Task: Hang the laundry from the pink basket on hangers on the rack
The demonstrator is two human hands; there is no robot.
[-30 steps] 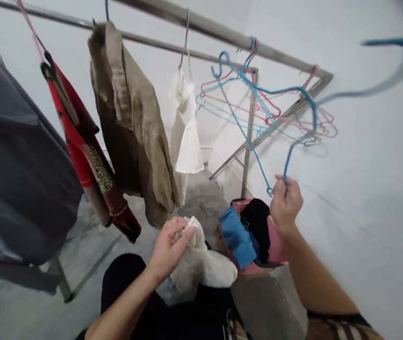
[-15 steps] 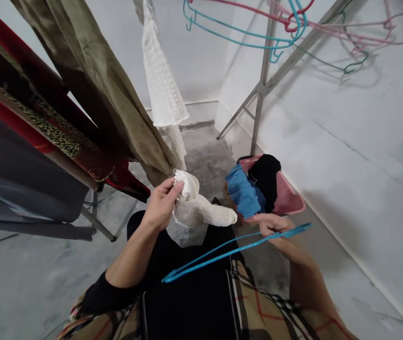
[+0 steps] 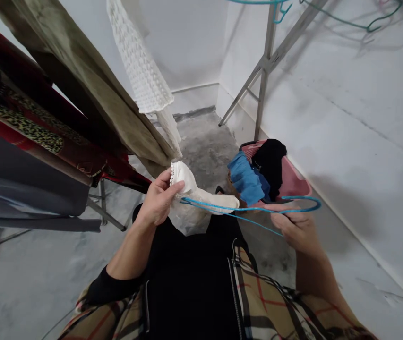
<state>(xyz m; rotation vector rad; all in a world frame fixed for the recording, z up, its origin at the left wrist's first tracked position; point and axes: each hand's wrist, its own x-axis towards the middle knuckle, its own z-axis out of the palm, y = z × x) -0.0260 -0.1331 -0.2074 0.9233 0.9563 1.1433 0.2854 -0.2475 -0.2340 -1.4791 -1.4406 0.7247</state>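
My left hand [image 3: 158, 203] is closed on a bunched white garment [image 3: 194, 193] with a lace edge, held in front of my chest. My right hand [image 3: 295, 227] grips a blue wire hanger [image 3: 254, 208], which lies level and points left, its far end touching the white garment. Just beyond both hands a pink laundry basket [image 3: 293, 182] sits on the floor with blue and black clothes in it.
A metal drying rack [image 3: 264, 71] stands by the white wall, with teal hangers at the top edge. On the left hang a khaki garment [image 3: 91, 89], a white knitted piece [image 3: 137, 71], red patterned clothes [image 3: 27, 127] and a grey one. The floor is grey concrete.
My right hand took the blue hanger off the rack, brought it down and swung it level toward the white garment. The camera tilted downward.
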